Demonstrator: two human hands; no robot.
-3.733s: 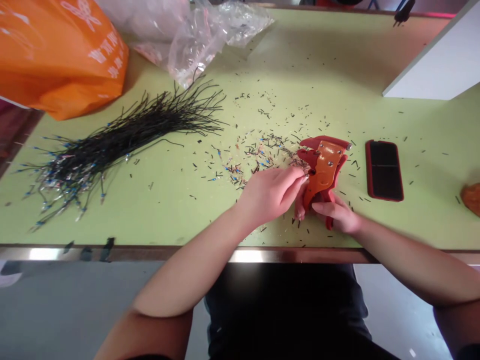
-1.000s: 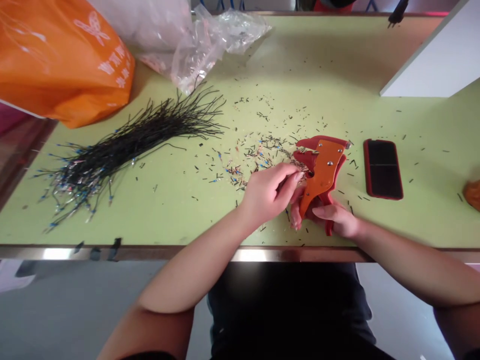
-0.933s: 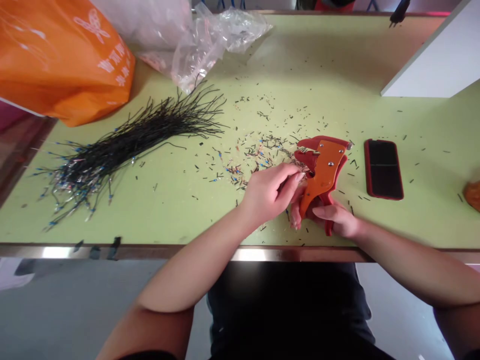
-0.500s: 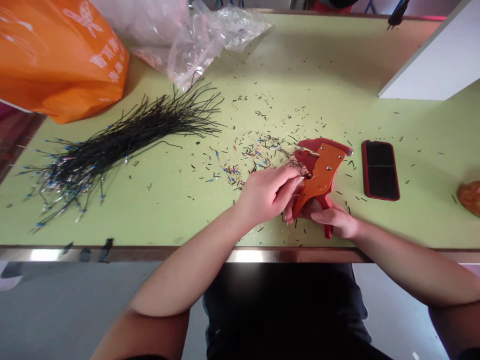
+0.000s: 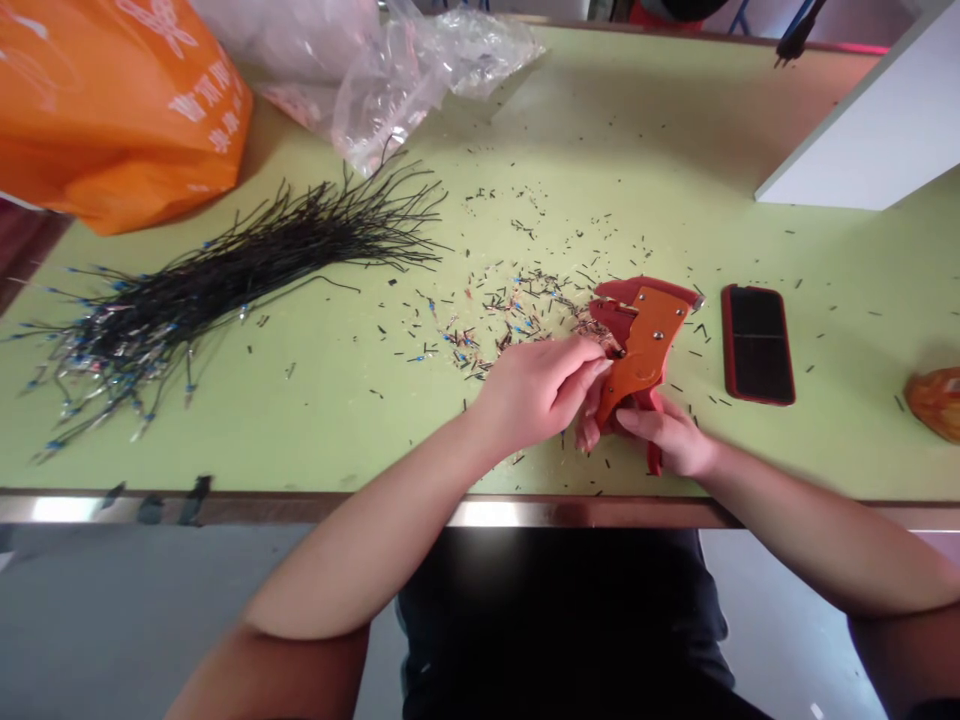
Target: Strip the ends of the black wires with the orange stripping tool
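Note:
My right hand (image 5: 671,432) is wrapped round the handles of an orange and red hand tool (image 5: 643,340), whose red jaws point up and to the left. Fingers pinched, my left hand (image 5: 536,390) touches the tool's left side just below the jaws; what it pinches is too small to make out. Short black clippings and small blue-ended bits (image 5: 525,322) lie scattered beyond my left hand. A long bundle of black wires (image 5: 247,265) with blue and metallic ends lies to the left.
An orange bag (image 5: 127,120) and crumpled clear plastic (image 5: 397,85) lie at the back left. A dark phone with a red edge (image 5: 759,345) is right of the tool. A white panel (image 5: 862,130) stands at the back right, above an amber object (image 5: 936,402).
The grip on the tool's handles has shifted slightly. My left hand stays beside the tool. The view has moved a little, so the bag and wire bundle appear further left.

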